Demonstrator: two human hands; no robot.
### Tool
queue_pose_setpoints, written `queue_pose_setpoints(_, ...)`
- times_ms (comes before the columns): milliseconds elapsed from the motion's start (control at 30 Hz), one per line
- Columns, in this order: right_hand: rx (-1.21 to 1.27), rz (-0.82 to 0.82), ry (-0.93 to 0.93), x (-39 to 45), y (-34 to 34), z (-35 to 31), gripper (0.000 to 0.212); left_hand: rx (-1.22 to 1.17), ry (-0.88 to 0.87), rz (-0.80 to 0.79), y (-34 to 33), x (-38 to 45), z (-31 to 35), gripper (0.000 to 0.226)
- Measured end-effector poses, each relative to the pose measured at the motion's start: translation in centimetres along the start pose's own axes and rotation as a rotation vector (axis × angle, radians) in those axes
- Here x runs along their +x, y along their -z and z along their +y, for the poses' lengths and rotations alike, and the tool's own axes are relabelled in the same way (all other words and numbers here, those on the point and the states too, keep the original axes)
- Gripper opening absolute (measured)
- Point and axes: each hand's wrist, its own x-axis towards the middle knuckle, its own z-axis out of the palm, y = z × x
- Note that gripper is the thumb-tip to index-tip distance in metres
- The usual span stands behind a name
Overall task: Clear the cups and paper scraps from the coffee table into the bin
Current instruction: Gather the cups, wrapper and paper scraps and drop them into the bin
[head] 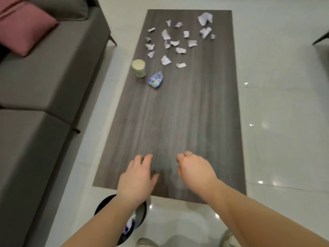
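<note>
Glossy white tile floor (284, 113), dark wood-grain coffee table (178, 122) running lengthwise away from camera. Grey sofa (44, 86) with pink cushion (23, 27) along table's left side.

Far end of table: torn white paper scraps (175, 43) scattered loose, bigger crumpled piece (205, 18) at far right corner. Pale cup (139, 68) upright near table's left edge, just on the near side of the scraps. Crushed blue-patterned cup (156, 80) lying on its side just beside it, toward table centre. All well apart from both hands.

Near end of table: left hand (138, 177) palm down over the surface, fingers loosely spread and slightly bent, holding nothing; contact with tabletop unclear. Right hand (195, 169) alongside, fingers curled under toward the palm; cannot tell whether anything sits inside the curl.

Black round bin (105, 205) on floor at table's near left corner, partly hidden under left forearm; blue-and-white item (130, 225) visible inside.
</note>
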Motion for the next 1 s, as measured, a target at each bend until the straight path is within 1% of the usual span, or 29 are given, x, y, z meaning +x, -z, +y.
queue_pose_setpoints(100,0.023,0.040,-0.038,-1.8,1.0,6.6,0.014,-0.106,0.097,-0.016,-1.8,1.5,6.7,0.052)
queue_pose_setpoints(167,0.032,0.076,-0.055,-3.1,1.6,10.8,0.014,-0.118,0.103,-0.021,-3.5,2.2,10.7,0.051)
queue_pose_setpoints(333,0.048,0.103,-0.113,-7.1,3.4,21.2,0.014,-0.095,0.105,-0.056,-7.1,4.0,20.5,0.050)
queue_pose_setpoints(433,0.058,0.143,-0.176,-9.3,4.7,27.2,0.019,-0.086,0.062,-0.078,-8.4,5.4,26.4,0.051)
queue_pose_setpoints(567,0.074,0.129,-0.281,-11.1,6.0,33.2,0.023,-0.047,-0.048,-0.105,-9.4,7.1,32.7,0.050)
queue_pose_setpoints(767,0.053,0.109,-0.311,-10.6,7.4,39.6,0.020,-0.024,-0.116,-0.116,-9.9,10.8,39.0,0.048)
queue_pose_setpoints(867,0.051,0.103,-0.303,-7.9,9.0,42.3,0.021,-0.039,-0.061,-0.116,-10.1,13.9,40.3,0.049)
queue_pose_setpoints(1000,0.035,0.068,-0.233,-2.9,11.4,45.3,0.021,-0.094,0.038,-0.126,-9.9,18.5,40.9,0.050)
